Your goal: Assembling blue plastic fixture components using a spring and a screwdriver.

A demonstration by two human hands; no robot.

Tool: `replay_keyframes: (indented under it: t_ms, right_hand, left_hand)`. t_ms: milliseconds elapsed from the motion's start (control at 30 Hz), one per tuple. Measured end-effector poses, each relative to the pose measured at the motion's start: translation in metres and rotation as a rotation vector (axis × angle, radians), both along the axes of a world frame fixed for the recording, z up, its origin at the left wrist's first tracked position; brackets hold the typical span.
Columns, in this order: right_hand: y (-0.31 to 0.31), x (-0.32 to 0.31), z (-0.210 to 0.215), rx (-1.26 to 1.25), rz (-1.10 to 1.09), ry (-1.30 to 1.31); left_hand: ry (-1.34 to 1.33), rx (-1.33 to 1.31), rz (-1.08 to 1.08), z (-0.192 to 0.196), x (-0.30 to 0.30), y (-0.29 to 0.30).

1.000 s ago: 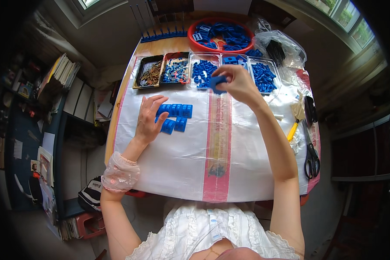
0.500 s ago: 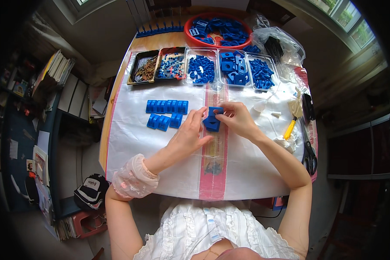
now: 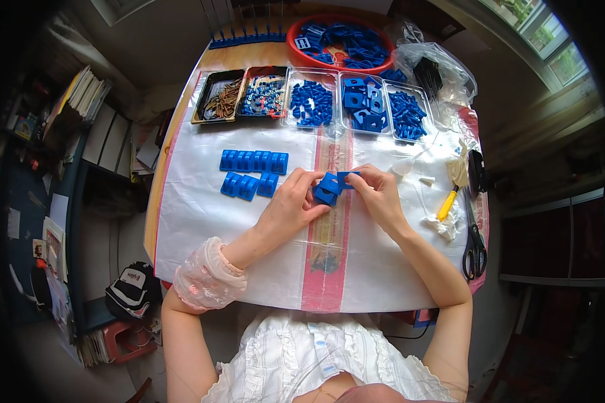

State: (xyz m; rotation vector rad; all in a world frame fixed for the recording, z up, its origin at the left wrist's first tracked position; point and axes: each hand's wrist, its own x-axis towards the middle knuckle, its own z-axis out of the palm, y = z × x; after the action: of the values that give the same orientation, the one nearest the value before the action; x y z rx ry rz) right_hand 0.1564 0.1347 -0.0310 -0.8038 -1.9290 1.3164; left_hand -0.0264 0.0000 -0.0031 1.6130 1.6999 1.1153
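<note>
- Far left of the white table cover (image 3: 202,228): finished blue blocks (image 3: 252,171) in two short rows, well apart from both hands.
- Left hand (image 3: 290,208), fingers curled, gripping a blue plastic piece (image 3: 327,191) from its left side.
- Between the hands, over the pink stripe (image 3: 326,269): that piece, touching a second, flatter blue part (image 3: 347,178), long axis roughly left to right.
- Right hand (image 3: 378,198), fingertips pinching the flatter part from the right; both hands equally near.
- Far right: yellow-handled tool (image 3: 446,203), scissors (image 3: 476,248).
</note>
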Motion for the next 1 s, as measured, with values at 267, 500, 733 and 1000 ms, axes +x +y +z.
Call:
replay_keyframes:
  t_ms: [267,500,733,1000]
  right_hand:
    - [-0.009,-0.006,0.023,-0.393,0.015,0.012]
    - [-0.018,-0.01,0.021,-0.462,0.11,0.225]
    - [-0.031,-0.009,0.029,-0.542,0.145,0.217]
    - [-0.028,-0.006,0.033,0.171,0.232,-0.044]
  left_hand:
    - [0.043,0.096,0.05,-0.006,-0.001,0.0]
    - [-0.455,0.037,-0.025,-0.013,-0.007,0.003]
    - [-0.566,0.03,-0.053,-0.011,-0.006,0.0]
    - [-0.529,0.102,0.0,-0.01,-0.008,0.0]
